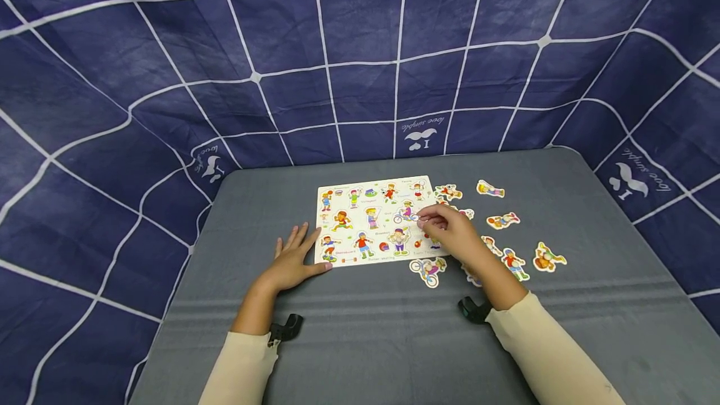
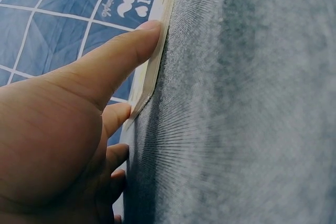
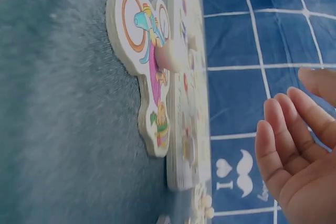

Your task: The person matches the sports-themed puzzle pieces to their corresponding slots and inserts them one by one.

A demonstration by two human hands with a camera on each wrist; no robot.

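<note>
A white picture board [image 1: 351, 258] printed with sports figures lies on the grey cloth. My left hand [image 1: 289, 267] is spread at its front left corner, the thumb on the front edge and the index finger by the left side. Over the board's right part, near the printed cyclist, hovers my right hand [image 1: 452, 236]. Its fingers [image 3: 294, 135] are loosely bent in the right wrist view, with no piece seen between them. A cyclist puzzle piece [image 3: 152, 61] with a round knob [image 3: 170, 56] lies on the cloth against the board's front edge.
Several loose figure pieces lie right of the board, among them a red-shirted figure [image 1: 514, 264], an orange-and-green one [image 1: 548, 258] and a far one [image 1: 490, 189]. Blue gridded cloth [image 1: 360, 92] walls the back and sides. Black wrist devices [image 1: 287, 328] sit under both wrists.
</note>
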